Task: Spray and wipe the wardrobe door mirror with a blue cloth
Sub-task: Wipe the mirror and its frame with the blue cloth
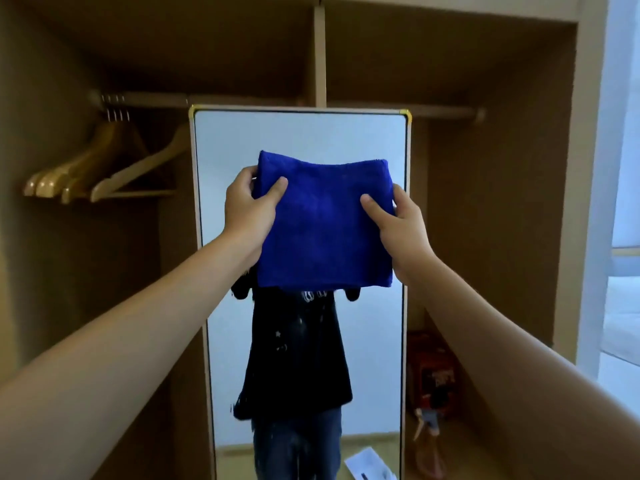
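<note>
- Open wooden wardrobe [502, 168] filling the view, with a central upright divider and a hanging rail across both bays.
- Tall mirror [301, 133] standing upright in the middle of the wardrobe, pale frame with yellow corner caps at the top; reflects a white wall, a dark printed top and jeans, and scattered specks or droplets over the lower glass.
- Blue cloth [323, 230] held up in front of the mirror's middle, folded into a thick, roughly square pad, deep royal blue, plush pile, lower edge hanging straight; cannot tell whether touching the glass.
- Left hand [247, 209] gripping the cloth's upper left edge, thumb curled over the front face, fingers tucked behind and hidden.
- Right hand [401, 226] gripping the cloth's right edge, thumb pressed on the front, fingers wrapped behind out of sight.
- Both bare forearms stretched forward from the lower corners.
- Wooden hangers [97, 168] bunched on the rail at the left, well apart from the cloth.
- Red box [433, 365] on the wardrobe floor at the right, just beside the mirror; print too blurred to read.
- White paper [370, 465] reflected low in the mirror, lying on the floor.
</note>
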The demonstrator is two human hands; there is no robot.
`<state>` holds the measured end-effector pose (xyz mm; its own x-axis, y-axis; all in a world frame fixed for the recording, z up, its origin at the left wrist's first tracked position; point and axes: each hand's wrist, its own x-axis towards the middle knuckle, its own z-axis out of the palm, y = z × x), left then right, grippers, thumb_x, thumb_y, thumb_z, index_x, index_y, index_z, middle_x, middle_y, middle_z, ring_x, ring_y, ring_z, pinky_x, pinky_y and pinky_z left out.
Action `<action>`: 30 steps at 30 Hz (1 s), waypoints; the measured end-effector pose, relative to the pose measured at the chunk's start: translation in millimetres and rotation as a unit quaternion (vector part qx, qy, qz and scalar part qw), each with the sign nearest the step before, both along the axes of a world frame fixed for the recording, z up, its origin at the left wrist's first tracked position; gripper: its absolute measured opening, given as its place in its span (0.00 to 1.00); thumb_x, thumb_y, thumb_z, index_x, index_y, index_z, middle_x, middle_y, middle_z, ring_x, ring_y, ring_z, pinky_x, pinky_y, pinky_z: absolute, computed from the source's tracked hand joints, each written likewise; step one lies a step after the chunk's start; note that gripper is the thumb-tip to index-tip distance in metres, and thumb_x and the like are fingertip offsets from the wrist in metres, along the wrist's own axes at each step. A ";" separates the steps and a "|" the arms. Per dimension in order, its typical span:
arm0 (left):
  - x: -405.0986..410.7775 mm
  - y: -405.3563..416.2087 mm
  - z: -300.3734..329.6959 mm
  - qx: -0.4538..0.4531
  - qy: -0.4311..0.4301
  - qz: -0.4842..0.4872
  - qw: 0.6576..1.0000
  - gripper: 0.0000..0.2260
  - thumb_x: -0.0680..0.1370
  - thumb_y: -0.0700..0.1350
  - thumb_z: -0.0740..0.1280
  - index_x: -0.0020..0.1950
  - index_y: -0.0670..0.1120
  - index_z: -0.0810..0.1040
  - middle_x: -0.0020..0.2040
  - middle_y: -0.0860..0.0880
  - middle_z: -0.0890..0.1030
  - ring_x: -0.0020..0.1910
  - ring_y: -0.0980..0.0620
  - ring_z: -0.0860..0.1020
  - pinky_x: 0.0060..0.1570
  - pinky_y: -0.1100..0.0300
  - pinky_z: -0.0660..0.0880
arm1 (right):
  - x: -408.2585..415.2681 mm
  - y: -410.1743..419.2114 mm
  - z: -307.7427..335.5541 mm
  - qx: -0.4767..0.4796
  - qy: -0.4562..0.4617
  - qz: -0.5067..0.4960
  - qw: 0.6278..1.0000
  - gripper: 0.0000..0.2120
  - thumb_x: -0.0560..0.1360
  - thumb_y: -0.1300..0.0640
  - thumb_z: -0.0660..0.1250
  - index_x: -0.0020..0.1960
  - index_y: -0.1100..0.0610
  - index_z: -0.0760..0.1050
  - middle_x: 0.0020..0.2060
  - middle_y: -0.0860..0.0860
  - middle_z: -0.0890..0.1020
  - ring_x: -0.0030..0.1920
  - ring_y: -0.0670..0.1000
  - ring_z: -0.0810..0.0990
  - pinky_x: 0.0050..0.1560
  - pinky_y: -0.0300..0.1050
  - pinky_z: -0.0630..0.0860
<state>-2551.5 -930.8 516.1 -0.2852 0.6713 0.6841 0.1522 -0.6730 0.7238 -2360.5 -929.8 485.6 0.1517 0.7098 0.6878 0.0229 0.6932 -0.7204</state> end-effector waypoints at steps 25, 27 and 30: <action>31.0 73.5 63.9 0.361 0.304 0.463 0.750 0.15 0.75 0.42 0.70 0.60 0.45 0.73 0.61 0.40 0.74 0.61 0.42 0.69 0.59 0.46 0.71 | 4.2 79.5 65.6 0.216 -0.131 -0.397 0.883 0.13 0.82 0.55 0.60 0.65 0.49 0.72 0.64 0.53 0.65 0.60 0.53 0.68 0.51 0.38 0.69; 26.1 79.4 64.3 0.401 0.402 0.480 0.668 0.13 0.73 0.41 0.72 0.57 0.42 0.78 0.58 0.40 0.77 0.60 0.42 0.68 0.57 0.46 0.73 | 4.5 79.2 65.6 0.207 -0.159 -0.450 0.854 0.13 0.81 0.55 0.60 0.65 0.49 0.72 0.69 0.52 0.64 0.65 0.55 0.62 0.62 0.48 0.64; 21.8 80.5 65.8 0.411 0.468 0.480 0.618 0.10 0.73 0.37 0.72 0.53 0.38 0.81 0.53 0.40 0.82 0.54 0.40 0.78 0.55 0.48 0.76 | 6.7 74.8 65.6 0.228 -0.227 -0.488 0.812 0.15 0.79 0.59 0.63 0.65 0.54 0.74 0.70 0.53 0.67 0.66 0.54 0.58 0.65 0.53 0.64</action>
